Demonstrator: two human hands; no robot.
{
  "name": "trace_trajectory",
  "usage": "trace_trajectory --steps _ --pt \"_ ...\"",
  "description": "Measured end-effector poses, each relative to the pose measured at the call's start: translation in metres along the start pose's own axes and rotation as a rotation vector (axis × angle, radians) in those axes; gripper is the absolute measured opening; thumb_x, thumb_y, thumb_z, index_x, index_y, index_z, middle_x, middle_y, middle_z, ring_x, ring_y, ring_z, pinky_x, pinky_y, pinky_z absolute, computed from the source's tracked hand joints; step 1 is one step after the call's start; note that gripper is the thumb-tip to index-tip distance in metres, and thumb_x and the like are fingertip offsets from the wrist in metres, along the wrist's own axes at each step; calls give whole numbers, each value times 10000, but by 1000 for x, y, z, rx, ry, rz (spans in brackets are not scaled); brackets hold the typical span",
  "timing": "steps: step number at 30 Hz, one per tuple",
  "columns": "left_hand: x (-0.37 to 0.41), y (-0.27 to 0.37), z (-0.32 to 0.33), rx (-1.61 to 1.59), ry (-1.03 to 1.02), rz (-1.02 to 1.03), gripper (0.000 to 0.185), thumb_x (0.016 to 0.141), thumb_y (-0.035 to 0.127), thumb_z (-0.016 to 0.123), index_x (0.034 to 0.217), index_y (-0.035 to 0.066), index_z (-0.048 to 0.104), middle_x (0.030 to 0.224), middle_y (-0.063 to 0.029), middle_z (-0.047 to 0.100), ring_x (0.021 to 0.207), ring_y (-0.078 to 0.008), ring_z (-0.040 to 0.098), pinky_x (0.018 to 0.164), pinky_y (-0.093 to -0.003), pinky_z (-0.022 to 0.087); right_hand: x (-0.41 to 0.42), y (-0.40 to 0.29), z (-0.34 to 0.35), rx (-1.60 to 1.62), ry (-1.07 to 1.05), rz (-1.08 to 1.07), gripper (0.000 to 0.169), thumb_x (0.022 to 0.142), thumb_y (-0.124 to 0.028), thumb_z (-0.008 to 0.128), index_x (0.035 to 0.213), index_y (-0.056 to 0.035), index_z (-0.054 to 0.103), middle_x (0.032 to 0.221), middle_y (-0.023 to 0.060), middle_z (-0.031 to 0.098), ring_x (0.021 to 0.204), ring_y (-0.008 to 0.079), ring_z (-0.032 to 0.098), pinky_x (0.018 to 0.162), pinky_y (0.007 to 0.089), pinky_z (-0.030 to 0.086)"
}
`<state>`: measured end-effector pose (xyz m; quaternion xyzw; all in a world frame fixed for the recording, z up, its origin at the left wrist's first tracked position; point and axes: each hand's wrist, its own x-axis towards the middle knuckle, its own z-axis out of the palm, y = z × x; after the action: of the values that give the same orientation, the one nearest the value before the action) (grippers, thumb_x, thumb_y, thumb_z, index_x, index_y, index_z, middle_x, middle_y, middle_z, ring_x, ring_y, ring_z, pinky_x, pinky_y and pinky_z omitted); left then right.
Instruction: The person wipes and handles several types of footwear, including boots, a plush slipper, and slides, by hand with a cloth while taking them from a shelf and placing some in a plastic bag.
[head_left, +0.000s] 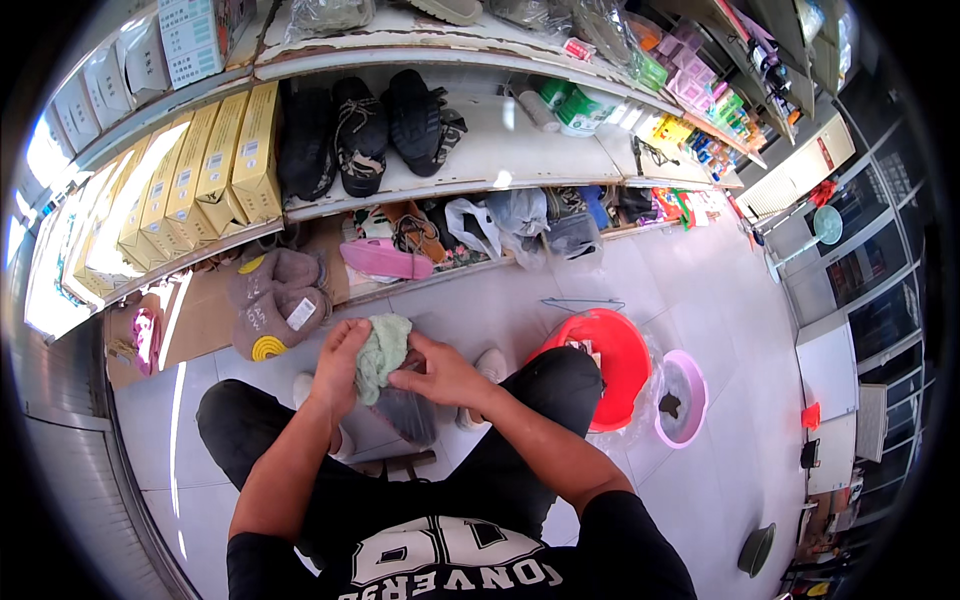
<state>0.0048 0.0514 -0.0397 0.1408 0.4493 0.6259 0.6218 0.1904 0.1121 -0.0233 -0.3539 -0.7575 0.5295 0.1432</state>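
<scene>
Between my two hands is a pale green cloth (381, 352), bunched up above my lap. My left hand (339, 361) grips its left side, the fingers folded into the fabric. On the other side, my right hand (442, 369) pinches the cloth's edge with thumb and fingers. Just below, partly hidden by the cloth and my right hand, a dark item in clear plastic (409, 420) lies between my knees. Fuzzy grey-brown slippers (274, 304) with a tag rest on cardboard ahead to the left.
A red basin (626, 367) stands beside my right knee, with a pink basin (703, 405) farther right. A wire hanger (583, 304) lies behind the red one. Ahead, shelves hold black shoes (360, 135), yellow boxes (217, 165) and a pink slipper (386, 259). A dark green basin (756, 550) sits at lower right.
</scene>
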Motion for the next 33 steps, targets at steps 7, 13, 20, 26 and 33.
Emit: trace_trajectory --steps 7,13,20,26,33 --pt "-11 -11 8 109 -50 -184 451 976 357 639 1301 72 512 1112 -49 624 954 -161 627 795 -316 526 37 -4 -1 -263 -18 -26 568 829 -412 700 1181 2 536 995 257 679 924 444 655 803 496 518" --pt "0 -30 -6 201 42 -44 473 945 322 686 1305 64 520 1134 -59 622 1020 -173 606 865 -334 511 36 18 28 -264 34 -22 510 835 -377 692 1130 6 531 954 266 675 891 456 655 772 514 512" --pt "-6 -22 10 238 45 -52 442 959 301 670 1282 32 532 1133 -68 614 1037 -166 590 902 -328 489 22 12 29 -224 52 33 497 839 -358 680 1088 35 506 902 281 667 873 467 653 744 534 506" --pt "-9 -18 23 270 51 -58 430 971 321 645 1282 42 541 1138 -68 617 1034 -173 593 906 -329 480 17 7 21 -237 76 -9 512 841 -334 683 1098 74 507 917 299 655 862 486 642 733 536 502" --pt "-6 -23 14 293 48 -83 429 993 329 609 1298 35 540 1156 -71 621 1058 -183 595 937 -341 470 16 12 26 -225 86 -28 529 837 -353 691 1089 80 520 911 293 665 844 471 655 741 529 511"
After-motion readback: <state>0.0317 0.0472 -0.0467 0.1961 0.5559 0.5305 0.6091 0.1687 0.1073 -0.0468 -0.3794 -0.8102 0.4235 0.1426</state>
